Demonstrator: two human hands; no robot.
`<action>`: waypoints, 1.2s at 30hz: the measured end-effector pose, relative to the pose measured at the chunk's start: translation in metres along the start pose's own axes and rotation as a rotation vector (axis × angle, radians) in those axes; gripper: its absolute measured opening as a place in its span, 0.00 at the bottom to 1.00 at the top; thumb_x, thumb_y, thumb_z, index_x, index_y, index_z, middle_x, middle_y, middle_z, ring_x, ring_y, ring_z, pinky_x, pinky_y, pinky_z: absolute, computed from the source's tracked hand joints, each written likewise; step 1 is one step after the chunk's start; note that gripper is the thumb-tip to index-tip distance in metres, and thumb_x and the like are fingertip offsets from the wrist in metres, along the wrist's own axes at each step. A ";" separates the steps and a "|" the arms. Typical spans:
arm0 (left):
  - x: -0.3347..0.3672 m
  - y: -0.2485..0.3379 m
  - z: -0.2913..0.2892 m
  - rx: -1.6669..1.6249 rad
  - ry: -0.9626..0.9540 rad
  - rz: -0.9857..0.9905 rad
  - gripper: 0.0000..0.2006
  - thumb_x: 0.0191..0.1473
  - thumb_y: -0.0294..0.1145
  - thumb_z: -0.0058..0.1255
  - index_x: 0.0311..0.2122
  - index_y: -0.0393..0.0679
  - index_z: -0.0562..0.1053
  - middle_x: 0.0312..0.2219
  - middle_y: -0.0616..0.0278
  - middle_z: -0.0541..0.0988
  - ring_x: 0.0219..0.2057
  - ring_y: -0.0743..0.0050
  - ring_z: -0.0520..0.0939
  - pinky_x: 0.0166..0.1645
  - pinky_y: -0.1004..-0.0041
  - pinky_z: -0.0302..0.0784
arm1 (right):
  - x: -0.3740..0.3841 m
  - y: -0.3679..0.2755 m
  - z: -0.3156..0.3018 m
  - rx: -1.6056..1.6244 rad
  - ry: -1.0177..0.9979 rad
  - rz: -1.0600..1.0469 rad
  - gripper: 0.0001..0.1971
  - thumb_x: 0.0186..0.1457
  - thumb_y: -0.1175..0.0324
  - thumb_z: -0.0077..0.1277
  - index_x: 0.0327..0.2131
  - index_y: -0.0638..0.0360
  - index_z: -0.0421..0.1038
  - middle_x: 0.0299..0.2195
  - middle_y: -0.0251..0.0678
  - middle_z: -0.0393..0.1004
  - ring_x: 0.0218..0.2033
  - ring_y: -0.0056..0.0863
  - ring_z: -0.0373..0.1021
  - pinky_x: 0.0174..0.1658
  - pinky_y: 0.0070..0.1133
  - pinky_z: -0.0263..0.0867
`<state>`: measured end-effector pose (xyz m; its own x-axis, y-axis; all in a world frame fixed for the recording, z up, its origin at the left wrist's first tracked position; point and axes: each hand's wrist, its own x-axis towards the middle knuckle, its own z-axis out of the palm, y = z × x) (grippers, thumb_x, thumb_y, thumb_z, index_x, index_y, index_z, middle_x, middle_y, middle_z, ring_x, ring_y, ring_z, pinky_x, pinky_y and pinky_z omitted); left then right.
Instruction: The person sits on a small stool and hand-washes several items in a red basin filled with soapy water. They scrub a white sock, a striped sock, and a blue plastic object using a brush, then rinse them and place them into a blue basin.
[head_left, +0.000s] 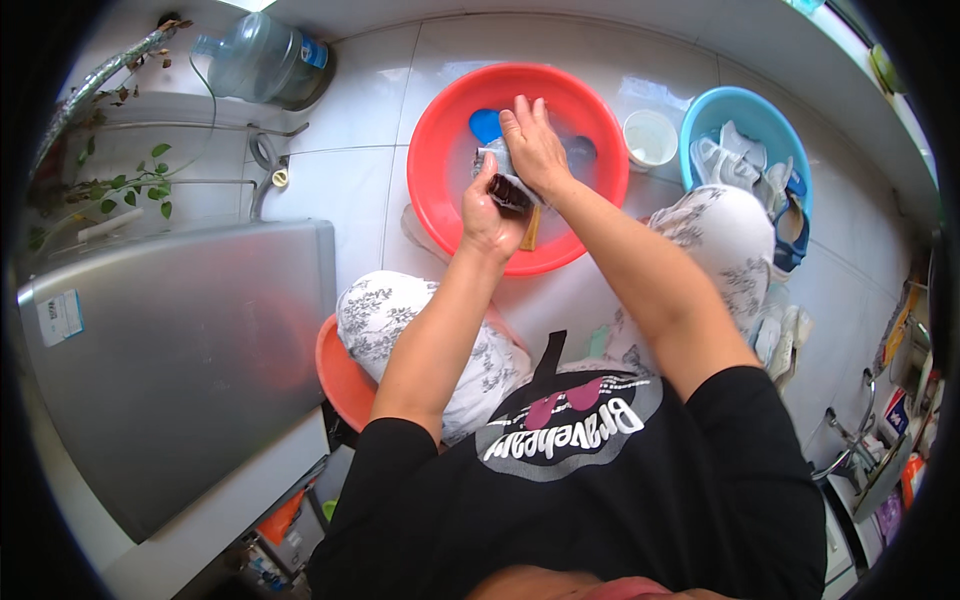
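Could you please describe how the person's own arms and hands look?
The left hand and the right hand are both bare. The left forearm and right forearm are uncovered too. Above them are the short, plain black sleeves of a T-shirt.

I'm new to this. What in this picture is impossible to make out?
All in the head view:
Dark thing: partly covered by the left grip and right grip; its kind is unclear.
Red basin: both grips hide part of its inside.
Blue basin: shoes hide its bottom.
Orange object: the left leg covers part.
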<state>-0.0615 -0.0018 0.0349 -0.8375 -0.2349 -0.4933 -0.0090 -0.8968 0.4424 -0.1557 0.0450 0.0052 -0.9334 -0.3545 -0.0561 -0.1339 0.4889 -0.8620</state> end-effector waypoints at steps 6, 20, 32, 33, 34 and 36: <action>0.036 0.002 -0.084 -0.086 -0.433 0.173 0.25 0.59 0.60 0.33 0.46 0.48 0.64 0.41 0.61 0.69 0.44 0.64 0.71 0.50 0.64 0.66 | -0.069 -0.027 0.030 -0.050 -0.109 -0.657 0.27 0.61 0.56 0.37 0.55 0.68 0.57 0.53 0.62 0.60 0.57 0.52 0.57 0.56 0.34 0.58; 0.004 0.033 -0.028 0.083 -0.078 0.190 0.33 0.61 0.59 0.26 0.57 0.40 0.61 0.52 0.58 0.69 0.52 0.60 0.70 0.56 0.65 0.67 | -0.032 -0.023 -0.009 -0.058 -0.282 -0.261 0.47 0.40 0.42 0.61 0.60 0.56 0.55 0.61 0.55 0.50 0.60 0.50 0.53 0.62 0.33 0.50; 0.005 0.043 -0.036 0.223 -0.004 0.233 0.36 0.59 0.64 0.23 0.57 0.41 0.62 0.51 0.56 0.71 0.51 0.61 0.72 0.54 0.66 0.69 | -0.016 -0.037 -0.022 0.194 -0.320 -0.045 0.14 0.45 0.69 0.58 0.34 0.64 0.68 0.38 0.44 0.73 0.38 0.40 0.72 0.39 0.31 0.70; 0.003 0.042 -0.032 0.263 0.011 0.249 0.36 0.59 0.64 0.24 0.57 0.41 0.62 0.51 0.56 0.71 0.51 0.60 0.72 0.54 0.64 0.68 | -0.013 -0.038 -0.026 0.369 -0.315 0.039 0.13 0.44 0.71 0.58 0.34 0.64 0.68 0.35 0.44 0.74 0.35 0.37 0.73 0.35 0.30 0.70; 0.001 0.042 -0.029 0.301 0.026 0.265 0.36 0.59 0.64 0.24 0.57 0.42 0.62 0.51 0.56 0.70 0.52 0.60 0.72 0.55 0.63 0.68 | -0.012 -0.041 -0.030 0.540 -0.309 0.122 0.12 0.44 0.72 0.57 0.34 0.64 0.68 0.32 0.43 0.75 0.32 0.35 0.74 0.32 0.29 0.71; 0.016 0.042 -0.058 0.136 -0.084 0.258 0.36 0.59 0.64 0.25 0.57 0.42 0.62 0.51 0.55 0.70 0.52 0.58 0.71 0.56 0.59 0.66 | -0.027 -0.045 -0.022 0.560 -0.554 0.119 0.15 0.45 0.71 0.56 0.36 0.66 0.68 0.40 0.49 0.74 0.36 0.38 0.74 0.37 0.30 0.71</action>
<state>-0.0432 -0.0647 0.0020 -0.8640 -0.4112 -0.2905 0.1410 -0.7516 0.6443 -0.1317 0.0500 0.0567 -0.6097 -0.7419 -0.2791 0.2806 0.1274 -0.9513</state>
